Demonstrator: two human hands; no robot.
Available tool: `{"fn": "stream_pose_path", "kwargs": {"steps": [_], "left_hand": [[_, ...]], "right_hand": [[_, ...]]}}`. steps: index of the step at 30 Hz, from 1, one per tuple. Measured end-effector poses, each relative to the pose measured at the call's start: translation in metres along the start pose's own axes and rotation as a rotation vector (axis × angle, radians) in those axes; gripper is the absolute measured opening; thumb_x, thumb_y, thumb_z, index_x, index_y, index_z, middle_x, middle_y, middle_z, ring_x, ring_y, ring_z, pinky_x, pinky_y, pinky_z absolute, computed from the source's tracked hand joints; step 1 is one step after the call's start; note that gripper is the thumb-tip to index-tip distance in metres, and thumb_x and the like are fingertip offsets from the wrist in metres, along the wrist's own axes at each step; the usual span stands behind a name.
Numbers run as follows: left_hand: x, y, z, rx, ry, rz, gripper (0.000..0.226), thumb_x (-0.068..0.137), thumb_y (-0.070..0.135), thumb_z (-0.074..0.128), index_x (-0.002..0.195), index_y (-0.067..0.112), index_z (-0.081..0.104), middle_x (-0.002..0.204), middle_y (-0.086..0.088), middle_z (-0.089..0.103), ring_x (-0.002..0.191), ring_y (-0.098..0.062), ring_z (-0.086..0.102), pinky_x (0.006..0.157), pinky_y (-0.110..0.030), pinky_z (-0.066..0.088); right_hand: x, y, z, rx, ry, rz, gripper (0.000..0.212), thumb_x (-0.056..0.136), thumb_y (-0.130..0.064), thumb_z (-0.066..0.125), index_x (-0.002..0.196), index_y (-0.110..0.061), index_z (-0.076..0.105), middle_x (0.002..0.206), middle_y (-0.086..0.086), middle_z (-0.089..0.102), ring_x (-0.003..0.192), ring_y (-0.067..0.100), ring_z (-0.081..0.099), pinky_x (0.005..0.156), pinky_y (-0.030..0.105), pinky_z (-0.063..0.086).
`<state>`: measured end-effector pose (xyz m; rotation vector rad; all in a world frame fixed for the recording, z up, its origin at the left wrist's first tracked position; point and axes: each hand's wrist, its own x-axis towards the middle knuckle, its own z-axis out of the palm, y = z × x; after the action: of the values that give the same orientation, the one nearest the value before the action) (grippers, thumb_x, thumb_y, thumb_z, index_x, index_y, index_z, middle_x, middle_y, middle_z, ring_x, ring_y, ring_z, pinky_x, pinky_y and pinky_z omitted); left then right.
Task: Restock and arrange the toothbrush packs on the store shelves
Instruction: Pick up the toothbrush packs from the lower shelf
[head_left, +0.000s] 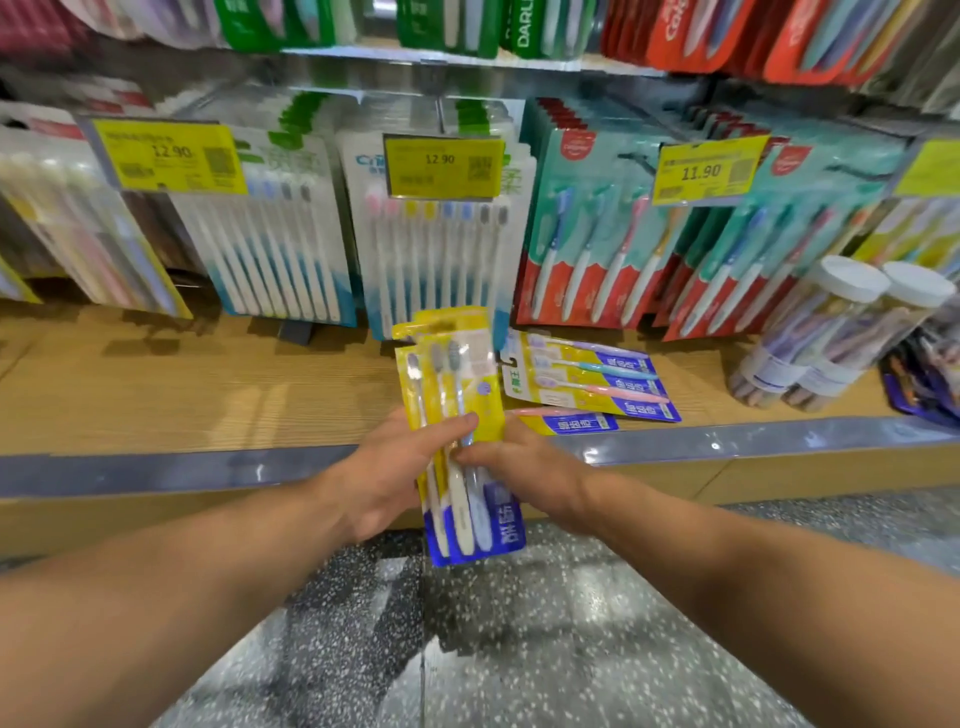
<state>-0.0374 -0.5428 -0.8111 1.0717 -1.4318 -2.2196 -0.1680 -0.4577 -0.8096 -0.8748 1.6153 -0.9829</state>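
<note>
A small stack of yellow-and-blue toothbrush packs (457, 415) stands upright in front of the wooden shelf (182, 384). My left hand (384, 467) grips the stack from the left, thumb across its front. My right hand (524, 467) holds its right edge, fingers curled behind. Two more yellow-and-blue packs (592, 379) lie flat on the shelf just to the right. Behind them hang white multi-brush packs (441, 249) and teal-and-red packs (597, 234).
Yellow price tags (444, 166) hang in front of the rows. Clear cylindrical tubs with white lids (831, 332) lean at the shelf's right end. A metal strip (779, 441) edges the shelf front. Speckled floor (467, 649) lies below.
</note>
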Motion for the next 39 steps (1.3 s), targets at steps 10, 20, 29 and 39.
{"fn": "stream_pose_path", "kwargs": {"steps": [10, 20, 29, 39], "left_hand": [[-0.001, -0.003, -0.001, 0.076, -0.021, 0.012, 0.027, 0.097, 0.011, 0.067, 0.122, 0.02, 0.07, 0.112, -0.007, 0.08, 0.096, -0.023, 0.078, 0.08, -0.044, 0.062], [0.006, -0.006, -0.009, 0.164, 0.171, -0.087, 0.022, 0.095, 0.009, 0.067, 0.112, 0.022, 0.071, 0.097, -0.007, 0.083, 0.096, -0.031, 0.078, 0.09, -0.05, 0.061], [0.013, -0.006, -0.027, -0.062, 0.482, -0.071, 0.016, 0.088, 0.01, 0.07, 0.097, 0.02, 0.061, 0.103, -0.013, 0.074, 0.097, -0.038, 0.072, 0.094, -0.057, 0.058], [0.024, 0.006, -0.046, -0.097, 0.398, -0.036, 0.015, 0.097, 0.013, 0.059, 0.109, 0.015, 0.068, 0.096, -0.008, 0.079, 0.08, -0.025, 0.075, 0.075, -0.041, 0.06]], "right_hand": [[0.0, 0.007, 0.01, -0.262, 0.078, 0.079, 0.077, 0.074, -0.058, 0.064, 0.138, -0.024, 0.038, 0.127, -0.004, 0.066, 0.116, 0.019, 0.064, 0.103, 0.043, 0.051], [0.005, -0.01, -0.028, -0.754, 0.146, -0.057, 0.038, 0.08, -0.063, 0.05, 0.08, -0.025, 0.054, 0.092, -0.004, 0.06, 0.093, 0.022, 0.059, 0.077, 0.039, 0.05], [0.019, 0.011, -0.119, -1.128, 0.551, 0.084, 0.07, 0.088, -0.036, 0.065, 0.152, -0.023, 0.038, 0.149, 0.011, 0.041, 0.136, 0.032, 0.037, 0.112, 0.042, 0.039], [0.03, 0.032, -0.13, -1.082, 0.43, 0.105, 0.053, 0.085, -0.029, 0.073, 0.135, -0.027, 0.058, 0.134, 0.01, 0.06, 0.12, 0.033, 0.058, 0.099, 0.043, 0.051]]}}
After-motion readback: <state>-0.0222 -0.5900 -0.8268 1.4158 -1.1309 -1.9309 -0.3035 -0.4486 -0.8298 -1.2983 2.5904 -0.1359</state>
